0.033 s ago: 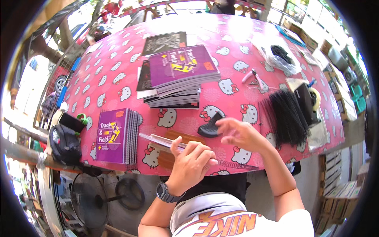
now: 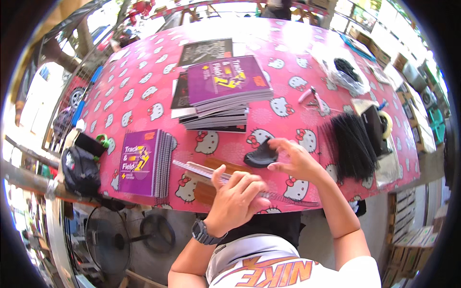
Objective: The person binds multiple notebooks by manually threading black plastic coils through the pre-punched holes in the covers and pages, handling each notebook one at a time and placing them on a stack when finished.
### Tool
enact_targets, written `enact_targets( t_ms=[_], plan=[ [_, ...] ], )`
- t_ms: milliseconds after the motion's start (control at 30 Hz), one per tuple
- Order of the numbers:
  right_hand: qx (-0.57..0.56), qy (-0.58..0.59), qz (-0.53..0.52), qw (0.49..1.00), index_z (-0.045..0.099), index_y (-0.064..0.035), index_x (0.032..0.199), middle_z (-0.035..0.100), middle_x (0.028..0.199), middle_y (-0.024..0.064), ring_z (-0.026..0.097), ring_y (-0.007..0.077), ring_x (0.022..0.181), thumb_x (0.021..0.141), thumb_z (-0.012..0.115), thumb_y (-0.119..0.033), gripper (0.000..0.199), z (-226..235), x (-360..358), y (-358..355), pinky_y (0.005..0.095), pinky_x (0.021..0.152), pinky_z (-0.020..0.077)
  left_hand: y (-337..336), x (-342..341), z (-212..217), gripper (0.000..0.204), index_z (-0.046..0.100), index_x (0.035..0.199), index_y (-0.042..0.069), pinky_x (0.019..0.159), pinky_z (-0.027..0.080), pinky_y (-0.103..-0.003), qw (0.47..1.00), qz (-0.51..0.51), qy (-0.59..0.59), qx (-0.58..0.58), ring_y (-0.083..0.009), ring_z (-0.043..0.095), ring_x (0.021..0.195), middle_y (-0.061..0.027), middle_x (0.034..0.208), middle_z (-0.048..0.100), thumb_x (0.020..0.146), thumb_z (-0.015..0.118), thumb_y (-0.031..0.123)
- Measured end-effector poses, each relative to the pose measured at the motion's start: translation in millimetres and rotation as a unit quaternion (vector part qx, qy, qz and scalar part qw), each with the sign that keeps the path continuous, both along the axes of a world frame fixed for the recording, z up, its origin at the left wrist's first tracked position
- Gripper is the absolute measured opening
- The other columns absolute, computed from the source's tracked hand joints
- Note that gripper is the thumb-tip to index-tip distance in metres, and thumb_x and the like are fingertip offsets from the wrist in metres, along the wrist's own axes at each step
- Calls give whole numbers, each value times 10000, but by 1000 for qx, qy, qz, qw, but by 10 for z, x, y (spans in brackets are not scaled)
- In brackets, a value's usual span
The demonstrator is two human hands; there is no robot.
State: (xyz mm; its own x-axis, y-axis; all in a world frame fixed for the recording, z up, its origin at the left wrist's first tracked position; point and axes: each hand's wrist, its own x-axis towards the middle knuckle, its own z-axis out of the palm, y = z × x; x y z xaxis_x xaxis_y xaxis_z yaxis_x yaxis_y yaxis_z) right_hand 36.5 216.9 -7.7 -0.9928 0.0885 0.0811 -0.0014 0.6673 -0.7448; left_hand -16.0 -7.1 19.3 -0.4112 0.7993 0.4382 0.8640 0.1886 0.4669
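My left hand (image 2: 236, 198), with a dark wristwatch, lies curled over a thin brown-covered booklet (image 2: 207, 191) at the table's near edge. It holds down the booklet's long pale perforated edge (image 2: 192, 168). My right hand (image 2: 297, 162) is just to the right with its fingers spread. Its thumb and forefinger pinch a small black curved binding piece (image 2: 260, 156) that rests on the pink cartoon-cat tablecloth (image 2: 144, 96). A fanned pile of black binding strips (image 2: 350, 144) lies right of that hand.
A stack of purple-covered booklets (image 2: 225, 89) sits mid-table, with spiral-bound purple notebooks (image 2: 144, 163) at the left. A black bag (image 2: 79, 170) is at the left edge. Pink pliers (image 2: 312, 98), a plastic bag of black parts (image 2: 345, 72) and a tape roll (image 2: 385, 122) lie to the right. A fan (image 2: 110, 240) stands on the floor below.
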Motion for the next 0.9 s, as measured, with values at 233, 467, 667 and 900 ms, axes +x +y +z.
enact_targets(
  t_ms=[233,467,667,900],
  plan=[
    [239,-43,-67,968,504,-121,1224,349,1346,232,384,413,1184,610,793,-447,753,-568,-260,-224,490,966,378,28,-11,-59,202,626,918,195,1020,146,-523,998,23,27,47,-130,540,958,68,896,580,799,656,356],
    [50,38,-34,997,606,-97,1087,430,1289,253,396,399,1178,646,792,-214,493,-602,164,-52,481,959,384,-27,-18,-143,275,623,1034,206,1026,147,-522,999,13,21,36,-122,547,926,63,881,575,800,658,347],
    [143,50,-126,980,547,-131,1137,362,1350,233,375,396,1182,611,809,-350,627,-730,372,-382,500,978,313,-39,-40,-60,235,654,842,183,1046,128,-502,999,-20,-32,34,-128,581,960,74,878,628,746,703,392],
    [170,46,-191,966,526,-115,1074,376,1314,256,386,391,1153,608,813,-387,611,-753,234,-467,505,954,319,-84,-119,38,223,676,913,186,1027,205,-443,997,-43,-40,43,-141,587,963,50,874,645,763,692,350]
  ],
)
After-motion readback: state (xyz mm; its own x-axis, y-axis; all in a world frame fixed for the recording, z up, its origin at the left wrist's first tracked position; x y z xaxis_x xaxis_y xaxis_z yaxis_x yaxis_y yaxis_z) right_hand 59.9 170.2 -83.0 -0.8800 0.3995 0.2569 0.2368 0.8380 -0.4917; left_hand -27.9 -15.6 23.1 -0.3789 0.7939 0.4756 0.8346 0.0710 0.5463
